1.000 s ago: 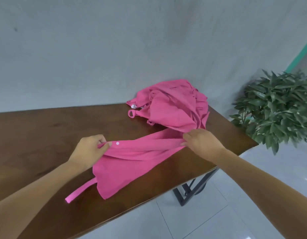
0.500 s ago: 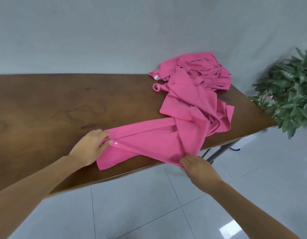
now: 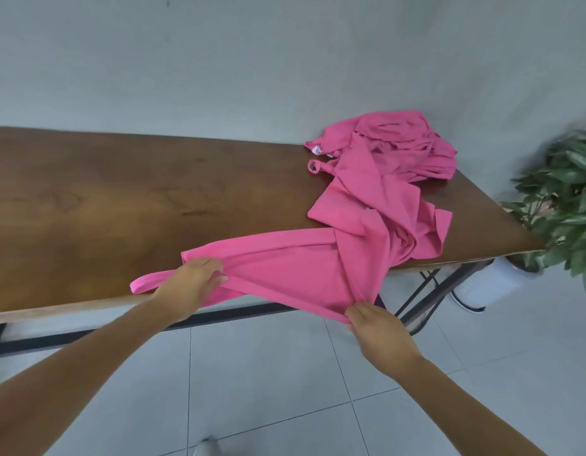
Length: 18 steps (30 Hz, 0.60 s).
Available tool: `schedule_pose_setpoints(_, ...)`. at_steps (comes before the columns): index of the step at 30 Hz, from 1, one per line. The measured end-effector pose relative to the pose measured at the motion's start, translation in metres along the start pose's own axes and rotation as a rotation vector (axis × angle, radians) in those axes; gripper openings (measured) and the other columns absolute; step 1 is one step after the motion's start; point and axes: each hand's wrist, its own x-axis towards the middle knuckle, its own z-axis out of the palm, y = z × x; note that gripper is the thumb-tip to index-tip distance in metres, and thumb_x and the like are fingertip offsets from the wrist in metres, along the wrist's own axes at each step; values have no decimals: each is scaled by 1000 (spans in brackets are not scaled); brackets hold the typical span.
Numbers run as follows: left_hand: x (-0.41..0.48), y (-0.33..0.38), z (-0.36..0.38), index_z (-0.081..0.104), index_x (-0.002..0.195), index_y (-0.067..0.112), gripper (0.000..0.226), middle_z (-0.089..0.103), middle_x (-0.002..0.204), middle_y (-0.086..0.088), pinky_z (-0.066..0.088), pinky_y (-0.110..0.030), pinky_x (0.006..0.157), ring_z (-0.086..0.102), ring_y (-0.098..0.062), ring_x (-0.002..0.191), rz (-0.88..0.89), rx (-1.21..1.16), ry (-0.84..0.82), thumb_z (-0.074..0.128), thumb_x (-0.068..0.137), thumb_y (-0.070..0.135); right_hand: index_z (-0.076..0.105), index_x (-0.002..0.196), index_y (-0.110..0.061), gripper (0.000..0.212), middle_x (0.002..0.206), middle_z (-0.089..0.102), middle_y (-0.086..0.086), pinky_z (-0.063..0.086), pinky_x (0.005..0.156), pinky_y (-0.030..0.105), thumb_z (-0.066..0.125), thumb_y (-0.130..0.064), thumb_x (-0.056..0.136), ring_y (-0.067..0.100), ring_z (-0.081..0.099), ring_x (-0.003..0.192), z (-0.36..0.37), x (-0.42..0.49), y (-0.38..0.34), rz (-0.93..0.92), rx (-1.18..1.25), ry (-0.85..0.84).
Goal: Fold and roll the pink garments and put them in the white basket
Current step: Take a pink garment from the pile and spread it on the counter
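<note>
A pink garment (image 3: 295,268) lies stretched across the front edge of the brown wooden table (image 3: 104,205), partly hanging off it. My left hand (image 3: 189,284) grips its left end at the table's edge, and a pink strap sticks out to the left of that hand. Below the table edge, my right hand (image 3: 380,330) pinches the garment's lower hem. Its far part runs up into a crumpled pile of pink garments (image 3: 400,149) at the table's back right. No white basket is in view.
A green potted plant (image 3: 561,205) in a white pot (image 3: 495,284) stands on the floor right of the table. Black metal table legs (image 3: 430,291) cross under the right end. A grey wall is behind; light floor tiles lie below.
Both hands have drawn the garment toward me, so it now hangs over the table's front edge. My right hand dropped below the table edge with the hem. The view pulled back.
</note>
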Motion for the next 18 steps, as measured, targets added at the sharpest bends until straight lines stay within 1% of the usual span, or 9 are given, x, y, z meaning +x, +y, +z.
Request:
schedule_pose_setpoints(3,-35,17,-1,58,85,15,17,55,81,6,46,-38,70,50,-19,76,-57,-8,17,62,101,21,60,79,-19,42,70,53,-7,41,53,25,90,-4,54,16,51,59,2,-25,-11,-68,7,-34)
schedule_pose_setpoints(7,-89,42,-14,57,79,20,25,58,78,8,47,-39,69,52,-12,66,-169,-14,12,58,102,27,63,83,-20,49,71,56,-9,44,53,24,92,-5,46,13,55,61,2,-54,-29,-148,18,-90)
schedule_pose_setpoints(8,-103,46,-19,59,77,21,26,59,77,8,47,-38,70,53,-11,68,-192,-17,12,58,102,27,63,84,-21,54,71,56,-10,43,50,23,93,-4,42,12,55,61,4,-59,-34,-160,12,-107)
schedule_pose_setpoints(10,-131,54,-30,61,79,20,23,61,79,6,46,-38,72,56,-16,76,-257,-25,23,59,101,26,63,87,-21,63,70,56,-11,41,46,22,93,-3,35,12,56,62,7,-67,-45,-178,-4,-161)
schedule_pose_setpoints(12,-157,59,-41,60,83,19,19,61,81,4,47,-36,72,57,-18,79,-317,-10,33,58,101,25,63,87,-19,66,66,56,-8,42,43,25,90,0,30,14,56,58,12,-69,-53,-190,-17,-182)
schedule_pose_setpoints(13,-170,60,-48,59,83,19,19,61,81,4,47,-36,70,58,-17,77,-345,-7,35,58,101,26,63,86,-18,64,64,56,-6,43,40,28,90,1,31,15,56,55,14,-70,-58,-192,-12,-189)
schedule_pose_setpoints(14,-183,61,-55,58,82,20,20,60,80,4,48,-36,69,58,-16,75,-375,0,35,57,101,27,62,85,-17,58,62,57,-5,44,38,29,92,-2,38,17,57,52,15,-70,-64,-192,-1,-197)
schedule_pose_setpoints(16,-206,62,-71,56,82,20,21,59,78,4,47,-38,68,57,-18,74,-429,35,51,57,101,28,58,85,-18,43,61,58,-3,42,38,31,92,-14,61,20,58,50,17,-69,-77,-237,19,-191)
schedule_pose_setpoints(18,-229,60,-88,56,81,20,22,59,78,3,45,-37,68,56,-18,74,-481,53,85,58,101,29,56,89,-17,30,67,63,-1,40,43,32,83,-24,78,22,62,58,14,-66,-95,-288,57,-171)
